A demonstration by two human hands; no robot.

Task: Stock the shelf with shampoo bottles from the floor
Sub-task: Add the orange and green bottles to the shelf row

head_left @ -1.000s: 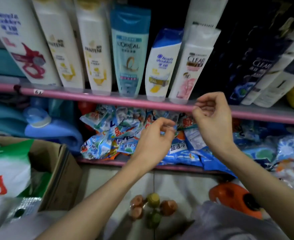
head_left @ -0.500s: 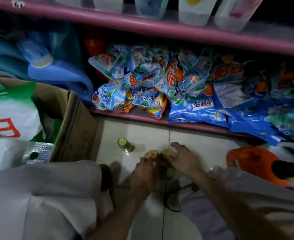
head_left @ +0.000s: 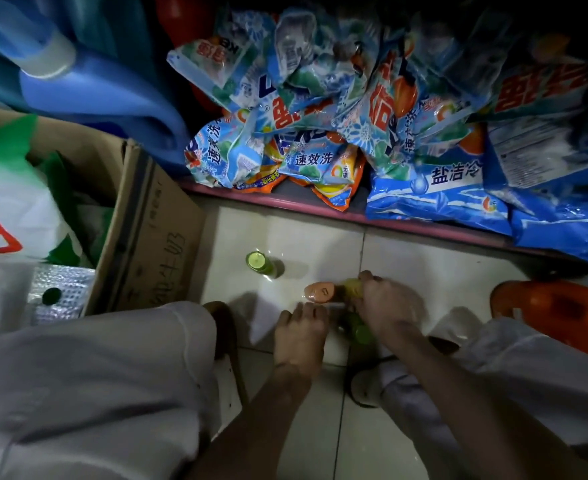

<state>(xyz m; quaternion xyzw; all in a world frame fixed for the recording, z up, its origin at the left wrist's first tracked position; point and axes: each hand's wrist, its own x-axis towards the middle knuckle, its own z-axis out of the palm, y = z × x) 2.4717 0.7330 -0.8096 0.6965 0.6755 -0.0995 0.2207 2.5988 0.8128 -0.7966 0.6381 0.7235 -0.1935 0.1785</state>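
Observation:
Small shampoo bottles stand clustered on the white tiled floor [head_left: 424, 268]. My left hand [head_left: 299, 329] reaches down with its fingertips closed around the body of an orange-capped bottle [head_left: 319, 292]. My right hand [head_left: 387, 306] curls over a yellow-green-capped bottle [head_left: 352, 286] beside it. Another green bottle [head_left: 359, 330] stands between my hands, partly hidden. One green-capped bottle [head_left: 259, 263] stands alone to the left. The shampoo shelf is out of view above.
The bottom shelf's pink edge [head_left: 285, 199] carries piled detergent bags [head_left: 320, 133] and blue jugs [head_left: 88, 88]. A cardboard box [head_left: 154, 237] stands at left and an orange container [head_left: 559, 313] at right. My knees [head_left: 95, 375] crowd the floor.
My view dropped from the shampoo shelf to the floor. Both hands came down from the shelf edge onto the cluster of small bottles.

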